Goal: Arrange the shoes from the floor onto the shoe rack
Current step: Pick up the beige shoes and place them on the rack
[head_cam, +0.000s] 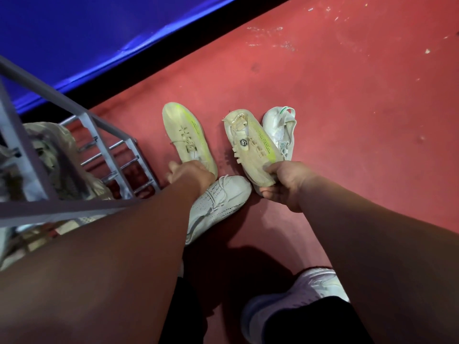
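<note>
Red floor (347, 100), scuffed, pale flecks at 1 o'clock. Blue wall (74, 33) with dark base strip at 11 o'clock. Grey metal shoe rack (104, 137) at 9 o'clock, camouflage-patterned item on it.

Left hand (191, 172) closed on heel of beige shoe with neon-yellow streak (188, 135), toe toward 12. Right hand (285, 182) gripping heel of matching beige shoe (253, 147), tilted. White shoe (280, 130) just beside it at 1 o'clock. White perforated sneaker (218, 204) on floor under left wrist. Person's own white shoe (298, 294) at 5 o'clock.
</note>
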`<state>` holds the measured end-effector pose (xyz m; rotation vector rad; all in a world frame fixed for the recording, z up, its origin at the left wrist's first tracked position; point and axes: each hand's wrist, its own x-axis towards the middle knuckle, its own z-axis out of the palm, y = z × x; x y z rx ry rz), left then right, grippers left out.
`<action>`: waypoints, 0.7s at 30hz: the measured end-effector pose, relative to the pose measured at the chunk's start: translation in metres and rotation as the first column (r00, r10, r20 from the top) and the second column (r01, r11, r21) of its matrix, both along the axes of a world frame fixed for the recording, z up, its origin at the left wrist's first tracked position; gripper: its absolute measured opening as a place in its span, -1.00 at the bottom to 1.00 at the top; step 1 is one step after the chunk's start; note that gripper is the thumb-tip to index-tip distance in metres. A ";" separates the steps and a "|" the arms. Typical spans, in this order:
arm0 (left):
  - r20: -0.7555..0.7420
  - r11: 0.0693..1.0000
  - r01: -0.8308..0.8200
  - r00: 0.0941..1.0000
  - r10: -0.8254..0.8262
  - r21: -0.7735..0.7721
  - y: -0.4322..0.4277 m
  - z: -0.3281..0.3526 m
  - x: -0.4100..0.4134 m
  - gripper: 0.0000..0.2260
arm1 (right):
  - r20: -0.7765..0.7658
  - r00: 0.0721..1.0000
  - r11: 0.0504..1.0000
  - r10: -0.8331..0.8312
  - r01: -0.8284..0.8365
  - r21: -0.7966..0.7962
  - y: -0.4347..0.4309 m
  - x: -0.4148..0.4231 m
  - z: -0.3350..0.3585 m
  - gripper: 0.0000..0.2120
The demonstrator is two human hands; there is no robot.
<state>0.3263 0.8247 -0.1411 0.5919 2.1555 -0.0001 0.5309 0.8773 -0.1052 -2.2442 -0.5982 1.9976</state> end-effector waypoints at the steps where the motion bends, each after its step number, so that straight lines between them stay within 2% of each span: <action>1: 0.030 0.997 -0.041 0.999 0.039 0.072 -0.001 0.003 0.004 -0.80 | 0.007 1.000 1.000 -0.011 0.011 0.009 0.000 0.000 0.000 -0.83; 4: 0.186 0.959 -0.185 0.972 0.145 0.215 -0.004 0.008 0.017 -0.68 | 0.035 0.995 0.993 -0.097 0.094 0.074 0.001 0.001 0.005 -0.88; 6: 0.234 0.921 -0.298 0.942 0.241 0.251 -0.005 0.008 0.025 -0.59 | 0.053 0.992 0.987 -0.117 0.111 0.114 0.003 0.002 0.007 -0.90; 7: 0.272 0.894 -0.371 0.913 0.302 0.252 -0.006 0.005 0.028 -0.60 | 0.064 0.992 0.987 -0.111 0.103 0.121 0.003 0.003 0.007 -0.89; 9: 0.367 0.849 -0.487 0.843 0.394 0.206 -0.008 0.003 0.033 -0.71 | 0.071 0.992 0.988 -0.103 0.094 0.120 0.002 0.005 0.007 -0.89; 11: 0.371 0.819 -0.536 0.816 0.442 0.203 -0.005 0.002 0.031 -0.78 | 0.054 0.993 0.990 -0.105 0.099 0.104 0.000 0.006 0.008 -0.91; 15: 0.331 0.794 -0.583 0.793 0.511 0.172 0.002 -0.003 0.018 -0.75 | 0.041 0.995 0.993 -0.089 0.086 0.076 -0.001 0.005 0.006 -0.88; 19: 0.457 0.751 -0.661 0.671 0.584 0.010 0.006 -0.003 0.018 -0.77 | 0.007 0.999 0.998 -0.046 0.046 0.031 -0.001 0.005 -0.001 -0.84; 21: 0.483 0.764 -0.643 0.654 0.582 -0.051 0.008 -0.004 0.020 -0.76 | -0.035 0.999 1.000 0.011 -0.011 -0.005 -0.003 0.004 -0.002 -0.85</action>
